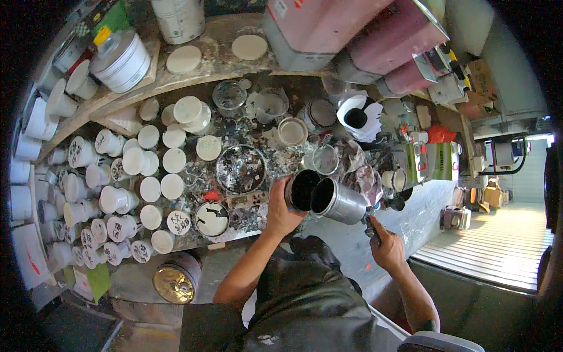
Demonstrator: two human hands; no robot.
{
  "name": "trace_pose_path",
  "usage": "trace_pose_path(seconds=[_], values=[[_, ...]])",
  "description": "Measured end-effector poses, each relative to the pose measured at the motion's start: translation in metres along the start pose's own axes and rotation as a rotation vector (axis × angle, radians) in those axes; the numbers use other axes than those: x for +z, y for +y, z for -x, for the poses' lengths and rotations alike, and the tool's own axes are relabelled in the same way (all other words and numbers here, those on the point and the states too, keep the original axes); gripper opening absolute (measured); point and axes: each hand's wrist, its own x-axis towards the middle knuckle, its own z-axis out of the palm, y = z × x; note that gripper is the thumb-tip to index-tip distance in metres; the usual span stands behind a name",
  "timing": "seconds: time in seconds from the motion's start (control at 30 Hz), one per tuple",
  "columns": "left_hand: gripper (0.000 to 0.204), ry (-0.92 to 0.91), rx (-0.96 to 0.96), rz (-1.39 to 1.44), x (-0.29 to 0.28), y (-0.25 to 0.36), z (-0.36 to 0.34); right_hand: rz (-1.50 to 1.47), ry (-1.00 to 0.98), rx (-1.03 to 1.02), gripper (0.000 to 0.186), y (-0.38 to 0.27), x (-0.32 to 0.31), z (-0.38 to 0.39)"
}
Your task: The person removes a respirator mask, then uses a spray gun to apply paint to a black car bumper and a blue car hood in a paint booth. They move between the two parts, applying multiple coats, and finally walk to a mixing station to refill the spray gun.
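Observation:
My left hand (284,208) is wrapped round a round tub (302,189), its inside coated black. Right beside it, a grey cup (346,205) lies tipped on its side with its mouth toward the tub; the two rims touch or nearly touch. At the cup's base is the dark metal body of what looks like a paint spray gun (371,230), gripped in my right hand (388,245). Whether liquid runs between the two vessels cannot be seen. Just left of my left hand stands a wide clear bowl (240,169) smeared with paint.
Many lidded white tubs (134,159) crowd the paint-spattered bench's left side. A metal can (176,280) with a golden base lies below the front edge. Large pinkish-red cans (319,29) stand on the shelf (220,38). Clear cups (325,159) and a crumpled cloth (365,183) sit behind my hands.

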Motion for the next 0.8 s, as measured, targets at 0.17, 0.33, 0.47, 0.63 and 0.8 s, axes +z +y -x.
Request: trace_pose_path(seconds=[0.17, 0.33, 0.47, 0.63, 0.8], values=[[0.105, 0.056, 0.026, 0.126, -0.01, 0.004, 0.008, 0.207, 0.033, -0.041, 0.07, -0.023, -0.014, -0.006], [0.097, -0.028, -0.132, 0.13, -0.024, 0.007, 0.011, 0.447, 0.019, -0.053, 0.08, -0.041, -0.037, -0.003], [0.093, 0.052, -0.033, 0.147, -0.033, 0.011, 0.008, 0.635, 0.049, -0.068, 0.085, -0.058, -0.06, 0.001], [0.09, 0.004, -0.154, 0.222, -0.041, 0.019, 0.005, 0.808, 0.213, -0.158, 0.082, -0.075, -0.094, 0.008], [0.102, 0.148, 0.019, 0.219, -0.037, 0.023, 0.001, 0.955, 0.387, -0.251, 0.077, -0.087, -0.126, 0.015]])
